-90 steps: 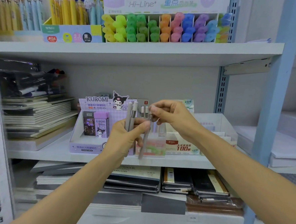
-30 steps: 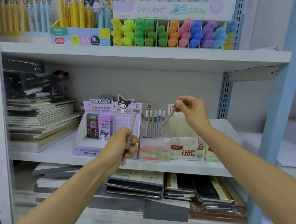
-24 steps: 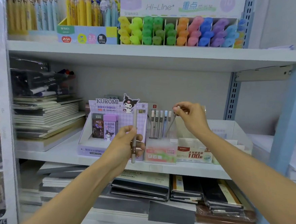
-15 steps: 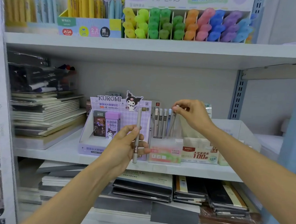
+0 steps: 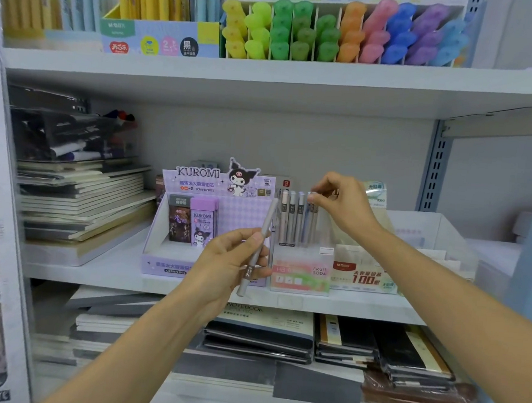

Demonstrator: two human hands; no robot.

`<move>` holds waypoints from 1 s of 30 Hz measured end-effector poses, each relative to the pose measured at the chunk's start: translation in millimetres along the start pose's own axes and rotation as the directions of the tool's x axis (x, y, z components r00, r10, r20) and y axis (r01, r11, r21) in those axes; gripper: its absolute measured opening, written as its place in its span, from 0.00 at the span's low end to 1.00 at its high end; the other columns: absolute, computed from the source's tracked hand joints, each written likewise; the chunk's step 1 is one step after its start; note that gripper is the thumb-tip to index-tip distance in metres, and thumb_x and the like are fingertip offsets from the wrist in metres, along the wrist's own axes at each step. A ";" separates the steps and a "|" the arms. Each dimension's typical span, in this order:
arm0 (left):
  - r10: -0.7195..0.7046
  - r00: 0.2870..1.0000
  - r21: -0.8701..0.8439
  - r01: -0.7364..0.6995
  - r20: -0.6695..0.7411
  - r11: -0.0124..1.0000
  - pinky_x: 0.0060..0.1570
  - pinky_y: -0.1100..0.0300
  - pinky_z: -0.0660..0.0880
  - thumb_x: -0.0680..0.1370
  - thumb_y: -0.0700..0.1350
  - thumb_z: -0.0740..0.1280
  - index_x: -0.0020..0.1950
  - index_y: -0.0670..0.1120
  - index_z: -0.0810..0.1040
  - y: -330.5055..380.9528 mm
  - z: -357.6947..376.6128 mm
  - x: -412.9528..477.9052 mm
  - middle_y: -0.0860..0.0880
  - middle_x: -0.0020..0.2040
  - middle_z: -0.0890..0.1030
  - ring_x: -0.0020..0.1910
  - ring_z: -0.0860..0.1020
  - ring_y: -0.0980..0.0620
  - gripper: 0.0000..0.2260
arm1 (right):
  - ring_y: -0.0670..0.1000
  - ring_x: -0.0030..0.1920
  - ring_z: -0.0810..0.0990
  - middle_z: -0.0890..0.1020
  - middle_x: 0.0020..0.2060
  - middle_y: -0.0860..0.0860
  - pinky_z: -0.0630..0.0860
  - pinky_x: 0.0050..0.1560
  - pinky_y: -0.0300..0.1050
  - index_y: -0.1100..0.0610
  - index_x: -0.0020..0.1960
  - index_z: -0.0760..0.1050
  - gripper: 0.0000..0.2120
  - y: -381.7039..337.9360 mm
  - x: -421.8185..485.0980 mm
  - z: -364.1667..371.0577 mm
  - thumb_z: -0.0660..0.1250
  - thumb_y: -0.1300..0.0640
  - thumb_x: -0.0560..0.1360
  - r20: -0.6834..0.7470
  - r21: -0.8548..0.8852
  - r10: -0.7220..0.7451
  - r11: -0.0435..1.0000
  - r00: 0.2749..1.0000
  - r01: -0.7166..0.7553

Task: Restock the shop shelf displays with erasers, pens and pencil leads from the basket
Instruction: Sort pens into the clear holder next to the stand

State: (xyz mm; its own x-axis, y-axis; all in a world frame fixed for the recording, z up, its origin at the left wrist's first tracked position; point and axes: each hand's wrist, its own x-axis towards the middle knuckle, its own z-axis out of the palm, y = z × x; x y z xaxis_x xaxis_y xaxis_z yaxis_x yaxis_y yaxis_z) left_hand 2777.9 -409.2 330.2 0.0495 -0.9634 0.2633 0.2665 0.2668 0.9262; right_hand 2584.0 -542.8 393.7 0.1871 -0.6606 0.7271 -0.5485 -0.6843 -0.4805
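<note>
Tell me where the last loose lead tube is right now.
In the head view it's centre frame: the grey lead tube is held tilted in the left hand, in front of the Kuromi display box, just left of the Fruit Soda holder.

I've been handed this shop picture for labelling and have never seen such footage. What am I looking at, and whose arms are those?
There is no machine here: a camera worn on a person's head looks forward and down at their own two bare arms. The left hand holds one slim grey lead tube, tilted. The right hand pinches the top of another tube standing in the clear Fruit Soda display box on the middle shelf. Beside that box stands a purple Kuromi display. Notebooks are stacked at left, and highlighters fill the shelf above.
</note>
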 end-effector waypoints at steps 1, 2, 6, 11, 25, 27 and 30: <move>0.003 1.000 0.015 -0.003 0.003 1.000 0.38 0.60 0.80 0.71 0.47 0.70 0.54 0.40 0.81 0.6 0.4 -0.8 0.48 0.36 0.80 0.36 0.79 0.53 0.16 | 0.46 0.43 0.76 0.80 0.39 0.46 0.77 0.49 0.48 0.55 0.44 0.80 0.06 0.4 0.6 3.3 0.74 0.55 0.72 -0.005 -0.057 -0.003 0.998 1.000 0.002; 0.006 1.000 0.030 -0.006 0.005 1.000 0.39 0.60 0.80 0.70 0.47 0.70 0.54 0.40 0.82 1.3 0.5 -1.7 0.48 0.36 0.80 0.36 0.79 0.53 0.16 | 0.47 0.46 0.74 0.78 0.41 0.46 0.75 0.52 0.50 0.54 0.45 0.81 0.06 0.8 1.1 5.9 0.74 0.54 0.72 -0.002 -0.122 0.003 0.992 1.000 -0.003; 0.018 1.000 0.087 -0.019 0.015 0.996 0.38 0.60 0.80 0.75 0.44 0.69 0.52 0.41 0.81 2.5 0.9 -4.8 0.48 0.36 0.81 0.35 0.80 0.53 0.10 | 0.48 0.53 0.68 0.72 0.48 0.48 0.68 0.57 0.46 0.52 0.56 0.81 0.12 -0.2 -3.9 0.8 0.70 0.49 0.74 0.042 -0.170 0.041 0.985 0.998 -0.034; 0.005 1.000 0.188 -0.009 0.024 0.982 0.40 0.58 0.81 0.77 0.43 0.68 0.54 0.39 0.80 1.9 10.2 -4.3 0.47 0.38 0.81 0.35 0.80 0.51 0.09 | 0.49 0.40 0.81 0.83 0.47 0.52 0.78 0.42 0.41 0.56 0.60 0.78 0.12 -26.2 -33.2 -22.5 0.66 0.56 0.78 0.206 0.492 -0.062 0.869 0.977 -0.048; 0.197 0.977 -0.102 -0.205 -0.084 0.973 0.41 0.61 0.81 0.66 0.40 0.73 0.48 0.39 0.83 16.6 41.0 -13.5 0.43 0.41 0.85 0.37 0.82 0.51 0.12 | 0.53 0.39 0.84 0.85 0.41 0.59 0.81 0.41 0.40 0.59 0.46 0.82 0.04 -16.1 -79.1 -54.6 0.72 0.62 0.72 0.410 0.626 -0.061 0.744 0.910 -0.232; 0.243 0.967 -0.066 -0.248 -0.081 0.966 0.45 0.59 0.81 0.67 0.43 0.74 0.49 0.41 0.85 15.7 44.3 -14.5 0.43 0.43 0.85 0.42 0.83 0.49 0.12 | 0.54 0.39 0.84 0.85 0.41 0.61 0.82 0.41 0.41 0.58 0.45 0.81 0.03 -18.0 -88.1 -49.7 0.73 0.63 0.72 0.446 0.642 -0.076 0.721 0.892 -0.260; 0.275 0.958 -0.035 -0.279 -0.081 0.960 0.47 0.59 0.81 0.68 0.45 0.73 0.51 0.40 0.83 14.2 49.5 -18.2 0.41 0.46 0.85 0.46 0.85 0.45 0.14 | 0.54 0.38 0.84 0.85 0.41 0.61 0.81 0.40 0.42 0.61 0.46 0.80 0.04 -21.3 -92.6 -48.6 0.73 0.62 0.72 0.480 0.635 -0.093 0.723 0.872 -0.272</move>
State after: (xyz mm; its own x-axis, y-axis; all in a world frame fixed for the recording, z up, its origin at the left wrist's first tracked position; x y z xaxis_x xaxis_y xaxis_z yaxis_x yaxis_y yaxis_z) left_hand 2733.2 -386.7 352.0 0.1983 -0.8515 0.4853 0.2755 0.5236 0.8062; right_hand 2538.8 -452.0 360.5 0.6055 -0.6610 0.4433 0.0695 -0.5109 -0.8568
